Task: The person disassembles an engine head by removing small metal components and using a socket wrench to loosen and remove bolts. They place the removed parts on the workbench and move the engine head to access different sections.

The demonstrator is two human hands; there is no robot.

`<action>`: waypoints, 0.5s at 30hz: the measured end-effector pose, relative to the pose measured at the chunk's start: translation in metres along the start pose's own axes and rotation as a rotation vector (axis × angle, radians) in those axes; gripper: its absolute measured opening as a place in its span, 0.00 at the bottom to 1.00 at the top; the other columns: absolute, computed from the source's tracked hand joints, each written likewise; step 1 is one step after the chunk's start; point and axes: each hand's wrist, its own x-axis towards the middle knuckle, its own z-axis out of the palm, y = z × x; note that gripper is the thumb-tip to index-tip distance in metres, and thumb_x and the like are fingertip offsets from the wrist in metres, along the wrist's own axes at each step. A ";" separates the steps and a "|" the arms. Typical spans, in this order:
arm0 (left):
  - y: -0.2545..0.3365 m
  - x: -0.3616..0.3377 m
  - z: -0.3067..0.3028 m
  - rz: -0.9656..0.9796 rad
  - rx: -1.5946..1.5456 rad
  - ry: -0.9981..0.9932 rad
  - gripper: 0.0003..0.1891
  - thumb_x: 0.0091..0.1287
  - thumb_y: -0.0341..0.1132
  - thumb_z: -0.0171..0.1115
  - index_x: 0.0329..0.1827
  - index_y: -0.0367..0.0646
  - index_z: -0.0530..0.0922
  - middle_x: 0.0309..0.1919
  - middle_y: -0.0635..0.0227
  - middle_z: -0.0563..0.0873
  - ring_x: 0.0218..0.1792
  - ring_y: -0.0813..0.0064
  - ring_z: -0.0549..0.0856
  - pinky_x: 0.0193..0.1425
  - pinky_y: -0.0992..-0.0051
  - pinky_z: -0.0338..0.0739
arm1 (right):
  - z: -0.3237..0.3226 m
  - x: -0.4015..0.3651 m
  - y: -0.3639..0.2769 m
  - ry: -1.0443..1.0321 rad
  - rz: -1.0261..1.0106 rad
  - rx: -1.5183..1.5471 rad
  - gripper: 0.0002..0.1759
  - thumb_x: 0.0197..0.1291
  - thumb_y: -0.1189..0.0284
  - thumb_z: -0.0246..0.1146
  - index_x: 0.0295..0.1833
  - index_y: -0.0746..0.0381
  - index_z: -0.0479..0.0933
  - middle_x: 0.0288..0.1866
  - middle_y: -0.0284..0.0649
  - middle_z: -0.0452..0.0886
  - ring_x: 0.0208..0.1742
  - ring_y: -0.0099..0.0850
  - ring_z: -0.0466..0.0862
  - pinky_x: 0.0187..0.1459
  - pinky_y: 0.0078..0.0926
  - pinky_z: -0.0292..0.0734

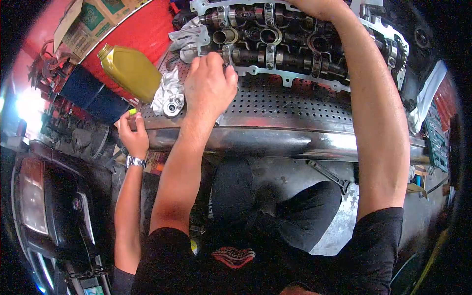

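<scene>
An engine cylinder head [295, 46] with camshafts and bearing caps lies on a perforated metal bench [295, 101]. My left hand [210, 83] is at its front left edge, fingers curled down by a bearing cap; what they hold, if anything, is hidden. My right hand [319, 7] reaches over the back edge of the cylinder head, cut off by the top of the frame, its fingertips not clearly seen. Left of my left hand, a round metal part [172, 107] rests by a crumpled white cloth [169, 88].
A co-worker's hand [133, 135] with a watch holds something yellow-green at the bench's left corner. Behind stand a yellow oil bottle [130, 71] and a cardboard box [91, 29]. A green tool case [436, 140] is at the right, a dark car [54, 196] at lower left.
</scene>
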 end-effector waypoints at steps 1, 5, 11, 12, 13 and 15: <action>-0.002 0.000 0.002 -0.001 0.006 -0.020 0.17 0.73 0.43 0.61 0.31 0.38 0.76 0.25 0.49 0.82 0.33 0.43 0.83 0.40 0.48 0.75 | 0.002 0.001 0.000 0.002 -0.009 -0.005 0.44 0.62 0.30 0.53 0.49 0.63 0.85 0.54 0.58 0.85 0.59 0.52 0.84 0.61 0.46 0.76; 0.002 -0.001 -0.005 -0.073 0.037 -0.076 0.17 0.73 0.43 0.60 0.30 0.38 0.77 0.26 0.49 0.83 0.33 0.44 0.83 0.43 0.48 0.77 | -0.003 -0.002 0.000 -0.011 -0.015 -0.012 0.44 0.63 0.30 0.53 0.51 0.62 0.85 0.55 0.58 0.85 0.59 0.52 0.84 0.61 0.46 0.76; 0.000 0.003 -0.004 0.001 0.058 -0.035 0.17 0.72 0.42 0.59 0.29 0.39 0.78 0.29 0.52 0.85 0.36 0.46 0.84 0.45 0.50 0.78 | 0.000 -0.003 -0.004 0.001 0.041 0.007 0.43 0.62 0.30 0.54 0.51 0.61 0.86 0.55 0.57 0.85 0.59 0.52 0.84 0.61 0.45 0.76; 0.002 0.004 -0.006 -0.042 0.071 -0.108 0.16 0.72 0.42 0.60 0.29 0.39 0.78 0.29 0.53 0.85 0.37 0.47 0.84 0.45 0.50 0.78 | -0.001 -0.004 -0.004 -0.004 0.039 0.019 0.43 0.62 0.30 0.54 0.51 0.61 0.86 0.55 0.57 0.85 0.59 0.51 0.84 0.62 0.45 0.76; 0.005 0.003 -0.009 -0.086 0.077 -0.139 0.16 0.72 0.42 0.60 0.29 0.39 0.78 0.29 0.53 0.85 0.37 0.48 0.84 0.45 0.49 0.78 | -0.003 -0.005 -0.004 -0.007 0.039 0.030 0.44 0.62 0.29 0.55 0.51 0.61 0.86 0.55 0.56 0.85 0.59 0.51 0.84 0.62 0.45 0.76; 0.004 0.001 -0.006 -0.025 0.030 0.004 0.17 0.72 0.42 0.60 0.29 0.38 0.77 0.28 0.50 0.84 0.37 0.46 0.84 0.43 0.50 0.77 | -0.005 -0.006 -0.005 -0.025 0.076 0.014 0.44 0.62 0.29 0.55 0.52 0.62 0.86 0.56 0.56 0.85 0.59 0.50 0.84 0.62 0.45 0.76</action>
